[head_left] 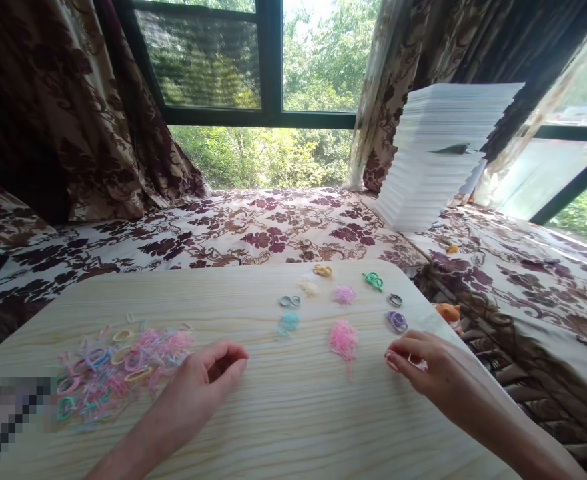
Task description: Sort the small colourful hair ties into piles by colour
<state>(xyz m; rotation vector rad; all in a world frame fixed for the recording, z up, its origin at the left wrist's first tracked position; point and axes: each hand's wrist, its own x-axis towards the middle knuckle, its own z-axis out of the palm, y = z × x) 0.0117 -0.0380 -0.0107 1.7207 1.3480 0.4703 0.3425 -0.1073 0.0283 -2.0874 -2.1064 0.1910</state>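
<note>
My left hand (206, 377) hovers at the right edge of a mixed heap of small elastic bands and hair ties (123, 363). Its thumb and forefinger are closed together; anything between them is too small to see. On the right, my right hand (426, 363) is pinched just below the purple hair ties (397, 322), and what its fingertips hold, if anything, cannot be made out. Between the hands lies a pile of pink elastic bands (342, 339). Behind it are turquoise bands (288, 324), lilac-pink bands (344, 295) and cream bands (307, 288).
Blue-grey hair ties (289, 301), yellow ties (322, 271), green ties (373, 281) and a dark tie (394, 300) lie on the pale wooden table (253, 427). A tall paper stack (438, 160) stands behind right. An orange toy (447, 313) sits beside the table's right edge.
</note>
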